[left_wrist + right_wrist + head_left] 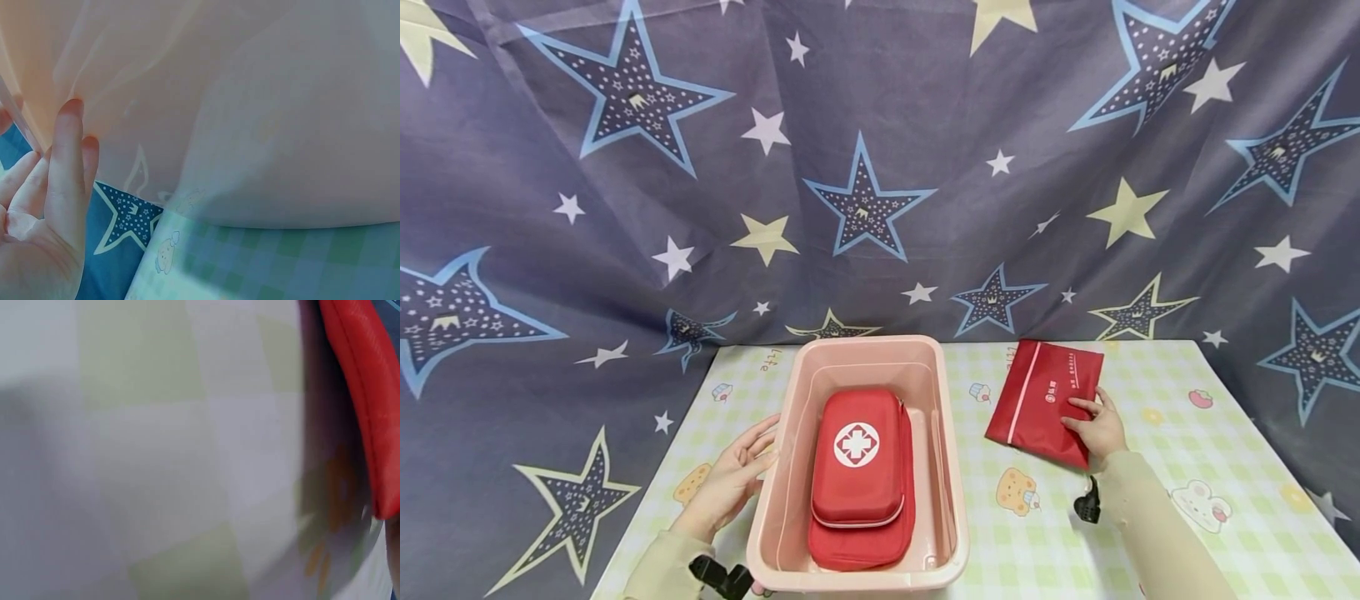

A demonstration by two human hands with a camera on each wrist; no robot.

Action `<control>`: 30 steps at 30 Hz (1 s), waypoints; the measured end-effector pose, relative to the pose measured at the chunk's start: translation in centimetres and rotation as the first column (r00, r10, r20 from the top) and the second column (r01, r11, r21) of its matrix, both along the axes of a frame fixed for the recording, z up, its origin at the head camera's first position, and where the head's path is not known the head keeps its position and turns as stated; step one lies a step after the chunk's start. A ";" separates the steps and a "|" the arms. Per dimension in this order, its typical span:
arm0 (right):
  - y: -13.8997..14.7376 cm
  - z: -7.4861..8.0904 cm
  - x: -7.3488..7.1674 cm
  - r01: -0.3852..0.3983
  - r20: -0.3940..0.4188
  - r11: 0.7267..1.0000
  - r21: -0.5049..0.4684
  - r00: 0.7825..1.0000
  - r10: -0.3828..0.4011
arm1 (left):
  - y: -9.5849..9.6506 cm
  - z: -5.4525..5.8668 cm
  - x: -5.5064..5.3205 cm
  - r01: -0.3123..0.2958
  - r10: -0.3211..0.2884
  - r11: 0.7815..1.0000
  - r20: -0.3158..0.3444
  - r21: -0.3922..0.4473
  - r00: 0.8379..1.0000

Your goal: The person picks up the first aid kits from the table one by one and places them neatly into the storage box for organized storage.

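Observation:
A pale pink plastic bin (951, 467) stands in the middle of the table. In it lies a red zip case with a white cross emblem (855, 492), on top of another flat red case (857, 554). My left hand (730, 479) rests at the bin's left side, its fairly straight fingers (65, 144) touching the outer wall near the rim. Right of the bin is a flat red pouch (1037, 408) with a pale stripe and small white print. My right hand (1101, 427) pinches its right edge, with fingers on its top face; the left wrist view shows none of this.
The table has a green-and-white checked cloth (1217, 450) with cartoon prints. Behind it and at both sides hangs a dark curtain (910, 100) patterned with stars. A thin pink panel (942, 475) stands along the bin's inner right wall.

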State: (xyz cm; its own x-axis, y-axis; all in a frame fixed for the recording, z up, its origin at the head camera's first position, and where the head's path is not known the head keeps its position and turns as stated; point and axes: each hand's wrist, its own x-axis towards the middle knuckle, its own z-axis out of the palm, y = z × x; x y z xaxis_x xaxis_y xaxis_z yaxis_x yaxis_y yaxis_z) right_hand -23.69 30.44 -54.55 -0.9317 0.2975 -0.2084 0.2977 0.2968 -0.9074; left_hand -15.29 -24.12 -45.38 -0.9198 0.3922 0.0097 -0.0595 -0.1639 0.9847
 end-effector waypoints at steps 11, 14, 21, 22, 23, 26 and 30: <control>-0.5 0.4 0.4 0.115 0.084 0.962 -0.249 0.992 -0.097 | 0.0 -0.3 0.0 -0.009 0.009 1.000 -0.010 -0.004 1.000; -0.6 0.5 0.5 0.125 0.090 0.945 -0.301 0.991 -0.102 | -0.1 -0.4 -0.1 -0.013 0.012 1.000 -0.013 -0.012 1.000; -0.9 1.5 0.8 0.095 0.051 0.930 -0.354 0.995 -0.083 | -0.1 -0.4 -0.1 -0.011 0.011 1.000 -0.016 -0.003 1.000; -0.9 1.7 0.9 0.092 0.051 0.930 -0.357 0.996 -0.079 | -0.1 -0.4 -0.1 -0.011 0.011 1.000 -0.014 0.001 1.000; -0.9 1.8 0.9 0.087 0.050 0.930 -0.358 0.996 -0.073 | -0.1 -0.4 -0.1 -0.010 0.010 1.000 -0.013 0.005 1.000; -1.0 2.3 1.1 0.071 0.046 0.922 -0.380 0.997 -0.058 | -0.1 -0.4 -0.1 -0.002 0.003 1.000 -0.015 0.020 1.000; -1.2 3.2 1.3 0.050 0.041 0.903 -0.426 0.999 -0.036 | -0.1 -0.5 -0.2 0.013 -0.012 0.999 -0.024 0.040 1.000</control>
State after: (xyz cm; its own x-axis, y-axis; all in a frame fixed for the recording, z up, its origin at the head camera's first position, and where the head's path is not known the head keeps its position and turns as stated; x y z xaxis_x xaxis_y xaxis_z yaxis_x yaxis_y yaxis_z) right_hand -22.44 29.23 -51.39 -0.9109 0.2131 -0.3534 0.3319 -0.1305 -0.9343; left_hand -15.46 -24.17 -45.92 -0.9141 0.4026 0.0478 -0.0382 -0.2028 0.9785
